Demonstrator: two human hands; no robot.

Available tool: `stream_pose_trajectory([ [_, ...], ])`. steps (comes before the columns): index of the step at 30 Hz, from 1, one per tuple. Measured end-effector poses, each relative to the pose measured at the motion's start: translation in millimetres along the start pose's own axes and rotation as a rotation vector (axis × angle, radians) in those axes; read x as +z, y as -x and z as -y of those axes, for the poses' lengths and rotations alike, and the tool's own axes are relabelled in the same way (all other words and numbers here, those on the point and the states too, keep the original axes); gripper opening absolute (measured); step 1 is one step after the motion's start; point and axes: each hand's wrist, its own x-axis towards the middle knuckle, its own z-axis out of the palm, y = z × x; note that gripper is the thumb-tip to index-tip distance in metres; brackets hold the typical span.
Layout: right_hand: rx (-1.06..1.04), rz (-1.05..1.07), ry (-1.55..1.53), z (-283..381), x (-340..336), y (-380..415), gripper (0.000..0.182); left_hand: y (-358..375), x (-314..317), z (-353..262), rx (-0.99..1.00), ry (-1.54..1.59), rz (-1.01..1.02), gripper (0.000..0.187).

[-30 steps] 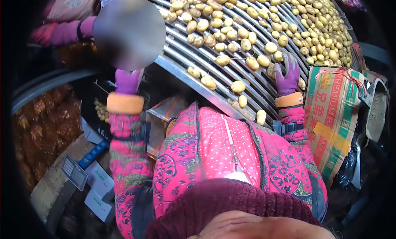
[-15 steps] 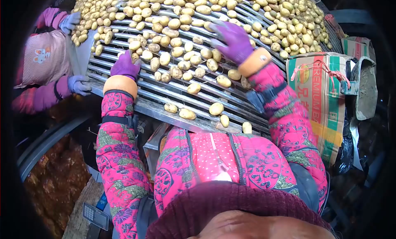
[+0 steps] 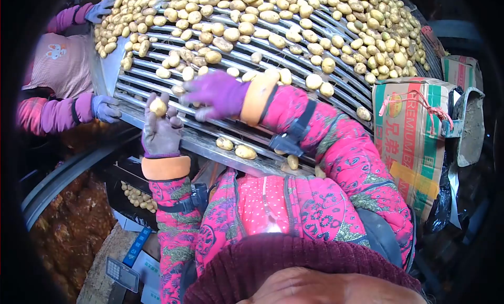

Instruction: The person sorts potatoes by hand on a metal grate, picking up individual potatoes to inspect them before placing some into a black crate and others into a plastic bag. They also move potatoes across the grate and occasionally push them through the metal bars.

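Observation:
My left hand (image 3: 163,130), in a purple glove with a grey palm, is turned palm up at the front edge of the slatted metal rack (image 3: 137,114). Its fingers hold a small potato (image 3: 158,107). My right hand (image 3: 218,96), gloved in purple and smeared by motion, reaches left across the slats with thumb and fingers apart. Some potatoes lie partly hidden under and beside it. Near the rack's front edge lie a few loose potatoes, one of them (image 3: 245,152) close to my jacket. Past my hands, many more potatoes (image 3: 247,28) are scattered over the bars.
A dense heap of potatoes (image 3: 380,36) covers the far right. To the right stands a printed carton (image 3: 415,136) beside a metal bracket (image 3: 470,128). At left, another person's gloved hand (image 3: 106,108) rests by the rack. Below left, potatoes (image 3: 139,197) lie in a dark container.
My left hand has drawn back from the slats and turned palm up with a potato. My right hand has swept left and nearer. Potatoes at mid-rack are fewer.

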Motion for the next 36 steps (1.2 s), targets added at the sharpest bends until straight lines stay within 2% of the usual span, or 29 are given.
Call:
stream_pose_trajectory([
  [2,0.249,0.029,0.27,0,-63,-13,0.055,5,-17,2,-0.051,-0.007,-0.125,0.044],
  [4,0.375,-0.321,0.514,-49,-76,3,0.054,8,-13,10,-0.075,0.032,-0.104,0.039],
  [6,0.606,-0.161,0.514,-52,-64,11,0.059,9,-4,23,-0.119,0.0,-0.081,0.038],
  [7,0.518,-0.259,0.719,-52,-36,15,0.068,8,7,29,-0.136,0.017,-0.074,0.038],
  [9,0.486,-0.108,0.517,-28,-45,0,0.073,-1,17,40,-0.167,0.042,-0.023,0.042],
  [10,0.405,-0.067,0.451,-26,-34,-6,0.069,-4,22,43,-0.18,0.056,0.029,0.042],
  [11,0.278,-0.115,0.463,-21,-24,-5,0.063,-6,30,44,-0.196,0.055,0.038,0.047],
  [12,0.092,-0.193,0.503,-18,-21,-5,0.059,-9,31,45,-0.189,0.031,0.132,0.051],
  [14,0.076,-0.066,0.091,-38,-34,-4,0.052,-10,30,42,-0.163,-0.01,0.158,0.053],
  [15,0.076,-0.218,0.042,-64,-47,-2,0.047,-10,29,42,-0.153,-0.002,0.172,0.051],
  [16,0.238,-0.351,-0.009,-69,-80,5,0.045,-11,27,41,-0.162,-0.002,0.189,0.046],
  [17,0.538,-0.339,0.194,-71,-122,8,0.043,-12,26,42,-0.173,-0.01,0.192,0.041],
  [18,0.511,-0.564,0.143,-110,-136,18,0.045,-11,28,45,-0.184,-0.017,0.192,0.037],
  [19,0.512,-0.528,0.532,-134,-158,27,0.051,-6,38,49,-0.206,-0.026,0.154,0.03],
  [20,0.581,-0.489,0.662,-159,-167,34,0.06,-6,45,58,-0.209,0.024,0.121,0.03],
  [22,0.799,-0.253,0.515,-159,-173,23,0.067,-4,50,70,-0.214,-0.073,0.165,0.027],
  [23,0.792,-0.265,0.642,-154,-158,19,0.068,-5,51,72,-0.287,-0.019,0.152,0.026],
  [24,0.788,-0.275,0.77,-143,-142,12,0.069,-3,58,75,-0.263,-0.115,0.101,0.027],
  [26,0.667,-0.315,0.807,-140,-115,7,0.068,-9,61,77,-0.399,0.128,0.087,0.026],
  [27,0.632,-0.197,0.721,-120,-106,5,0.067,-11,59,79,-0.406,0.132,0.072,0.026],
  [28,0.463,-0.254,0.704,-112,-87,15,0.068,-15,54,81,-0.406,0.134,0.062,0.026],
  [29,0.43,-0.27,0.565,-78,-77,19,0.072,-18,48,81,-0.433,0.138,0.083,0.022],
  [30,0.374,0.013,0.59,-67,-68,25,0.074,-19,53,82,-0.432,0.136,0.086,0.022],
  [31,0.305,0.014,0.561,-53,-58,35,0.074,-18,59,82,-0.395,0.113,0.057,0.024],
  [32,0.194,0.007,0.605,-47,-59,42,0.065,-18,62,82,-0.361,0.088,0.027,0.031],
  [33,0.176,0.004,0.399,-53,-69,45,0.057,-21,57,79,-0.382,0.054,0.1,0.043],
  [34,0.158,0.003,0.194,-62,-84,47,0.051,-22,58,78,-0.362,0.038,0.083,0.043],
  [35,0.352,-0.021,0.268,-59,-109,44,0.038,-23,56,77,-0.346,0.043,0.123,0.043],
  [36,0.355,-0.17,0.249,-90,-119,49,0.034,-24,54,76,-0.326,0.054,0.163,0.042],
])
